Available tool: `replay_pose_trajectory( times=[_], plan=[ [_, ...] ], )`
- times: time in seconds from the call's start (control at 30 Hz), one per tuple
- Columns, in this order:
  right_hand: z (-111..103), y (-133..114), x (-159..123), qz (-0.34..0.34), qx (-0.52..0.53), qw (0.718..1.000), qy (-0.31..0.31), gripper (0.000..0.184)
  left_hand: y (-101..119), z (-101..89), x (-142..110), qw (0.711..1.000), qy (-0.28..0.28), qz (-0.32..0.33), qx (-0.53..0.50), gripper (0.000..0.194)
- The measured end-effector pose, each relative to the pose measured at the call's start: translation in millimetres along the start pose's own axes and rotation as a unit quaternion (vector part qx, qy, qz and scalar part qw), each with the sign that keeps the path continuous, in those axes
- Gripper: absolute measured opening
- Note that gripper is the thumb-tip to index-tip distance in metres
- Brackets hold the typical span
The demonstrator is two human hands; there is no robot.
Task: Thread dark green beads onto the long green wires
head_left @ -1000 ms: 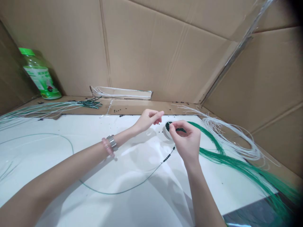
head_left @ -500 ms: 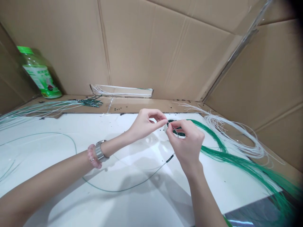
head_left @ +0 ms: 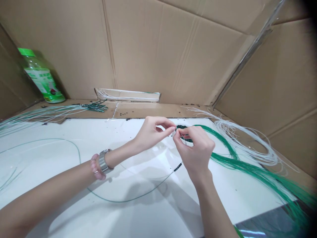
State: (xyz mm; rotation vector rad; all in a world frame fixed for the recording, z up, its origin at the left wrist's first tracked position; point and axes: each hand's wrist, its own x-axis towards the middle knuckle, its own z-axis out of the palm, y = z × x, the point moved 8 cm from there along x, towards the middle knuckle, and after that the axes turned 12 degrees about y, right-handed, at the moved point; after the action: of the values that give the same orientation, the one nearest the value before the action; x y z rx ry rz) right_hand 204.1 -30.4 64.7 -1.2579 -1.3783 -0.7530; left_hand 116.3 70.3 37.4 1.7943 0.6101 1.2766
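My right hand [head_left: 194, 148] is closed in a pinch on the tip of a thin green cord [head_left: 119, 201]. From there the cord hangs down past the palm and loops left across the white tabletop. Several dark green beads [head_left: 177, 167] sit in a short row on the cord, below the right hand. My left hand [head_left: 155, 134] pinches what looks like one tiny dark bead, mostly hidden by the fingertips, against the cord tip. Behind the right fingers is a small white dish full of dark green beads [head_left: 182, 127], partly covered.
Green strands [head_left: 250, 167] and a coil of white cords [head_left: 247, 145] lie at right. At left are beaded cords [head_left: 94, 106] and a green-capped bottle [head_left: 43, 77]. Cardboard walls [head_left: 138, 43] enclose the back and sides; loose beads dot the back edge.
Both hands stay together over the dish with only slight shifts. The left hand and wrist have dropped a little; the pinched fingertips remain close together.
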Motion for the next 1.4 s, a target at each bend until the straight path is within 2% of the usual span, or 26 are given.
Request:
replay_pose_trajectory(
  times=[0.07,0.17,0.23,0.3,0.4,0.5,0.6,0.67,0.77,1.13,1.27,1.4],
  plan=[
    [0,0,0,0.011,0.012,1.000,-0.001,0.018,3,-1.2,0,1.000,-0.004,0.020,0.015,0.013],
    [2,4,-1,0.046,0.040,0.998,-0.014,0.015,15,-3.1,0,0.993,-0.021,0.104,0.059,0.011],
    [5,6,-1,0.074,0.066,0.995,-0.032,0.012,21,-3.2,0,0.985,-0.049,0.146,0.080,0.012],
    [8,8,-1,0.101,0.096,0.989,-0.055,0.010,21,-2.8,2,0.982,-0.086,0.150,0.080,0.013],
    [12,10,-1,0.134,0.139,0.977,-0.084,0.008,16,-2.0,6,0.985,-0.135,0.098,0.045,0.015],
    [14,14,-2,0.160,0.164,0.969,-0.095,0.007,5,0.9,9,0.985,-0.169,0.009,-0.024,0.016],
    [15,18,-3,0.181,0.174,0.964,-0.091,0.007,-11,5.6,9,0.973,-0.198,-0.088,-0.081,0.018],
    [15,20,-4,0.192,0.177,0.962,-0.084,0.007,-20,3.0,11,0.971,-0.181,-0.128,-0.092,0.018],
    [14,23,-4,0.200,0.180,0.960,-0.079,0.006,-25,-2.7,14,0.975,-0.154,-0.137,-0.088,0.018],
    [17,20,-7,0.204,0.187,0.957,-0.086,0.006,0,-1.9,10,0.988,-0.153,-0.028,-0.019,0.013],
    [17,22,-7,0.210,0.182,0.957,-0.080,0.006,7,-1.8,5,0.991,-0.126,0.032,0.013,0.014],
    [16,20,-5,0.204,0.183,0.959,-0.075,0.004,8,-1.3,1,0.995,-0.090,0.032,-0.003,0.013]
  ],
)
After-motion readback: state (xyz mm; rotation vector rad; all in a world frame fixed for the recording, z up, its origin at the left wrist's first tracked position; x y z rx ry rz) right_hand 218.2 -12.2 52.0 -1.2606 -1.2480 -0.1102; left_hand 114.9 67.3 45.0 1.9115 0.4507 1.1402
